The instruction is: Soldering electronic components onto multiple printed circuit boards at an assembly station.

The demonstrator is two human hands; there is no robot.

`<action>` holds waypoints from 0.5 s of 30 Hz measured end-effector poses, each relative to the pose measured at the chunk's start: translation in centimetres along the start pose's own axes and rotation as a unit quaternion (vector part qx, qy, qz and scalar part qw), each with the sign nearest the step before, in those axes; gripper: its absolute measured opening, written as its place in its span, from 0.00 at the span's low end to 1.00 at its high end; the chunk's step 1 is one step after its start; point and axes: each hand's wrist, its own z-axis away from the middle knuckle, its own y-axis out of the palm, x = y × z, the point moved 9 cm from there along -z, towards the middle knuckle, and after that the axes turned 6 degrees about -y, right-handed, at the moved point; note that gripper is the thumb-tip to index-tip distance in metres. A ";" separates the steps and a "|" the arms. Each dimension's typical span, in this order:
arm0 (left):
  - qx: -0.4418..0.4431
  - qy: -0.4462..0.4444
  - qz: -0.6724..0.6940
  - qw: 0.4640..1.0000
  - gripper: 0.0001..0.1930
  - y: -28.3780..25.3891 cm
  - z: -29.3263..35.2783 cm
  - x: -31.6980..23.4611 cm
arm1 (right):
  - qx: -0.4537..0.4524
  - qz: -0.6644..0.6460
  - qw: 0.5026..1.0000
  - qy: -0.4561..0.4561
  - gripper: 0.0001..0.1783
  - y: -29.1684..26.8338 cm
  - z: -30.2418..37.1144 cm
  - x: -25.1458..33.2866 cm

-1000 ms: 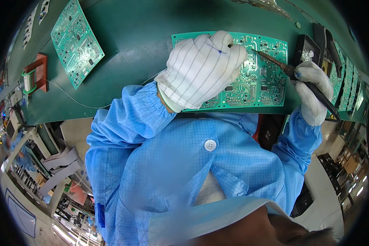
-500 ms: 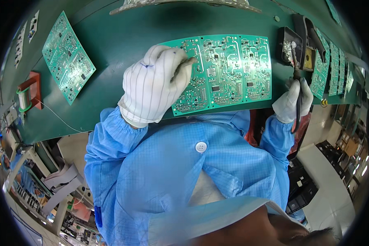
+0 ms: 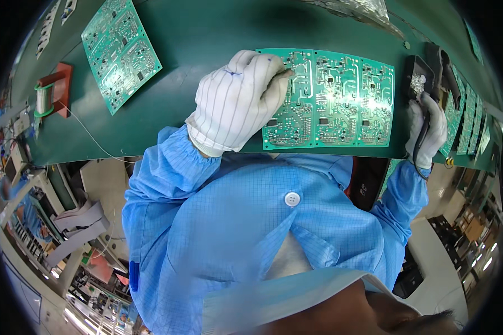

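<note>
A green circuit board panel in joined sections lies flat near the table's front edge. Over its left end, my left hand, in a striped white glove, is closed in a pinch. A thin solder wire showed at those fingertips half a second ago; the wire's end is hard to see now. To the right of the panel, my gloved right hand is wrapped round a soldering iron with a black cord. The iron points into a small black tray of silvery solder bits; its tip is hard to make out.
Another green board lies at the far left. Below it, a solder spool sits in a red-brown holder, its wire trailing to the table edge. A black iron stand and several upright boards are at the right. Clear plastic wrapping lies at the back.
The view has shifted, so the table things sit differently in the picture. My left hand stays over the panel's left end. My right hand has moved closer to the black tray.
</note>
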 end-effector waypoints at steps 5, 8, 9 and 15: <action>-0.050 0.033 -0.023 0.998 0.08 0.0 0.0 -0.1 | 0.008 -0.070 0.987 0.141 0.16 -0.9 -0.6 -2.3; -0.022 0.020 -0.009 1.000 0.09 0.1 0.0 0.0 | -0.040 -0.144 0.973 0.176 0.17 -2.7 -1.5 0.2; -0.009 0.015 -0.013 1.000 0.09 0.2 0.0 -0.1 | -0.041 -0.164 0.977 0.127 0.21 -3.0 -2.4 2.2; 0.014 0.006 -0.017 1.000 0.09 0.2 -0.1 -0.3 | 0.077 -0.437 0.894 0.056 0.14 -0.2 -5.4 9.9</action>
